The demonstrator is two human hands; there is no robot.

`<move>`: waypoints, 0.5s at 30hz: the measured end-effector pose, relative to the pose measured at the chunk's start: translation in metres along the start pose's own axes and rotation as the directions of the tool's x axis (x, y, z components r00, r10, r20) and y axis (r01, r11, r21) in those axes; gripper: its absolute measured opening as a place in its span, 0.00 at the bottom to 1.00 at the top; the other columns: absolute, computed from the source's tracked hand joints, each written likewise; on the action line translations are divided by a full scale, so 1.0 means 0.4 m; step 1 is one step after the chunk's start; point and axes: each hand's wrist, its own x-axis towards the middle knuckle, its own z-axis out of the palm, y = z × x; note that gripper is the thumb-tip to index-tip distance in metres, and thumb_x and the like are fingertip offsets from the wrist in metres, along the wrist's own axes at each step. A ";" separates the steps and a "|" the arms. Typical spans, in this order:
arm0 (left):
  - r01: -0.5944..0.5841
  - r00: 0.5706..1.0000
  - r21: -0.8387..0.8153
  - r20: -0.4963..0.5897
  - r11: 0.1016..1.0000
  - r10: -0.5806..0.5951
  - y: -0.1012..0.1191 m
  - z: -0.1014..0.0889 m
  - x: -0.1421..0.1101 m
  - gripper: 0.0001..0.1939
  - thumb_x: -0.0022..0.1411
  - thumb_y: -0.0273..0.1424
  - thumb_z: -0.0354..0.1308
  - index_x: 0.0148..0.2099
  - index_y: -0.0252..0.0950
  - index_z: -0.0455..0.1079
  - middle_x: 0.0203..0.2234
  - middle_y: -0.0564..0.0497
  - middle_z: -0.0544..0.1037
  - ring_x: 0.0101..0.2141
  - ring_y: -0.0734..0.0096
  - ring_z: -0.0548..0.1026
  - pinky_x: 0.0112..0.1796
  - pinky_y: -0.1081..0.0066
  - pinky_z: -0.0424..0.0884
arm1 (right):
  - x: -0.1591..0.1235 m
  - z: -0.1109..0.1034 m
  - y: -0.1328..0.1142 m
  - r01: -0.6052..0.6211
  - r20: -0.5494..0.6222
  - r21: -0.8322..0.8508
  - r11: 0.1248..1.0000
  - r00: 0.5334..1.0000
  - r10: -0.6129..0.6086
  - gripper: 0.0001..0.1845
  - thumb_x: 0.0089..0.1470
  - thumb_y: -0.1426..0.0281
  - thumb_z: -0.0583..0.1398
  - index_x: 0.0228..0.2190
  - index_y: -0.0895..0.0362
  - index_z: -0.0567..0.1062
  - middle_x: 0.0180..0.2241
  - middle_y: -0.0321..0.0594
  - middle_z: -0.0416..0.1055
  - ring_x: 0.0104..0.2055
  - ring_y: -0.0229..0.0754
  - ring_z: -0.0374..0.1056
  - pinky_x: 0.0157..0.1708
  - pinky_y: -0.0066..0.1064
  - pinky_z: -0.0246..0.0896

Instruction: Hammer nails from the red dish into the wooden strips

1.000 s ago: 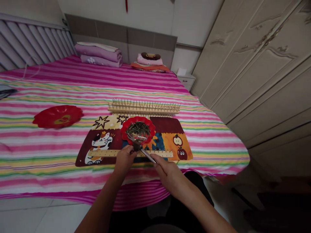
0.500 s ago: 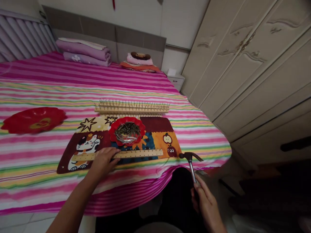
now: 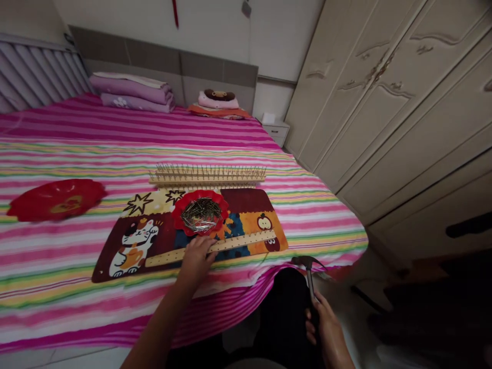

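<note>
The left grip (image 3: 197,256) pinches a wooden strip (image 3: 238,242), lower centre; the right grip (image 3: 325,320) clasps a hammer (image 3: 310,280), lower right. Nail-studded strips (image 3: 209,179) at centre look done; the pinched one seems unfinished.

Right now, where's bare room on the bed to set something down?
Striped cloth right of the mat; also between boards and folded bedding; and left of the mat, in front of the plate. Crowded: mid-mat, with bowl, strip, left hand.

The wooden strip (image 3: 238,242) is pale tan; the bowl (image 3: 178,214) and plate (image 3: 40,199) are red. Pink, white, yellow and green stripes cover the sheet (image 3: 315,220). The mat (image 3: 246,200) mixes maroon, orange, blue and cream.
</note>
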 end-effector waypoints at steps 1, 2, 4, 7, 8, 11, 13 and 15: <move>-0.018 1.000 0.004 -0.016 1.000 0.018 0.002 -0.012 0.003 0.12 0.55 0.31 0.56 0.43 0.39 0.73 0.40 0.47 0.77 0.43 0.61 0.71 0.44 0.63 0.65 | 0.001 -0.001 0.001 0.003 0.000 -0.007 1.000 1.000 -0.003 0.40 0.40 0.53 0.61 0.54 0.54 0.62 0.16 0.25 0.59 0.13 0.30 0.51 0.10 0.19 0.42; -0.029 0.999 0.012 -0.037 1.000 0.029 0.004 -0.027 0.009 0.12 0.57 0.32 0.55 0.43 0.39 0.73 0.41 0.47 0.77 0.43 0.62 0.70 0.44 0.63 0.64 | 0.002 -0.001 0.002 0.007 0.003 -0.014 1.000 1.000 -0.007 0.39 0.40 0.53 0.61 0.54 0.54 0.62 0.16 0.25 0.60 0.12 0.30 0.51 0.10 0.19 0.42; -0.003 0.998 0.056 -0.069 0.998 0.007 0.002 -0.061 0.034 0.12 0.59 0.33 0.52 0.43 0.38 0.72 0.41 0.47 0.77 0.43 0.62 0.70 0.44 0.63 0.64 | 0.003 -0.001 0.003 0.015 0.012 -0.020 1.000 1.000 -0.015 0.38 0.41 0.54 0.60 0.54 0.54 0.62 0.16 0.25 0.60 0.12 0.30 0.51 0.10 0.19 0.42; 0.110 0.994 0.192 0.003 0.975 -0.112 -0.006 -0.103 0.104 0.12 0.60 0.31 0.50 0.42 0.38 0.73 0.40 0.46 0.77 0.42 0.59 0.70 0.43 0.63 0.64 | 0.005 0.000 0.001 0.016 0.016 -0.022 1.000 1.000 -0.015 0.38 0.41 0.54 0.59 0.53 0.54 0.62 0.16 0.25 0.59 0.12 0.30 0.51 0.10 0.19 0.41; 0.111 0.988 0.229 0.078 0.967 -0.132 -0.009 -0.109 0.131 0.12 0.59 0.30 0.51 0.42 0.38 0.74 0.40 0.47 0.77 0.42 0.59 0.70 0.43 0.63 0.64 | 0.005 0.001 0.000 0.012 0.018 -0.021 1.000 1.000 -0.012 0.38 0.41 0.54 0.59 0.54 0.54 0.62 0.15 0.25 0.59 0.12 0.30 0.51 0.10 0.19 0.41; 0.073 0.950 0.304 0.269 0.950 -0.159 -0.012 -0.105 0.203 0.12 0.58 0.31 0.52 0.41 0.39 0.75 0.41 0.46 0.77 0.44 0.60 0.70 0.44 0.66 0.63 | 0.005 0.002 -0.004 -0.002 0.027 -0.017 1.000 1.000 0.002 0.38 0.41 0.54 0.59 0.53 0.53 0.62 0.15 0.25 0.59 0.12 0.30 0.50 0.10 0.19 0.41; 0.072 0.933 0.336 0.310 0.939 -0.182 -0.011 -0.093 0.233 0.11 0.56 0.31 0.54 0.39 0.38 0.75 0.40 0.45 0.77 0.44 0.58 0.71 0.43 0.66 0.64 | 0.004 0.002 -0.006 -0.005 0.026 -0.021 1.000 1.000 0.005 0.38 0.41 0.54 0.59 0.54 0.53 0.61 0.15 0.25 0.59 0.12 0.30 0.50 0.10 0.19 0.41; 0.083 0.926 0.352 0.319 0.932 -0.203 -0.010 -0.082 0.249 0.09 0.54 0.28 0.55 0.35 0.36 0.75 0.37 0.42 0.77 0.41 0.57 0.72 0.40 0.65 0.64 | 0.004 0.002 -0.006 -0.001 0.027 -0.028 1.000 1.000 0.002 0.38 0.41 0.54 0.59 0.54 0.53 0.61 0.15 0.25 0.59 0.12 0.30 0.50 0.10 0.19 0.41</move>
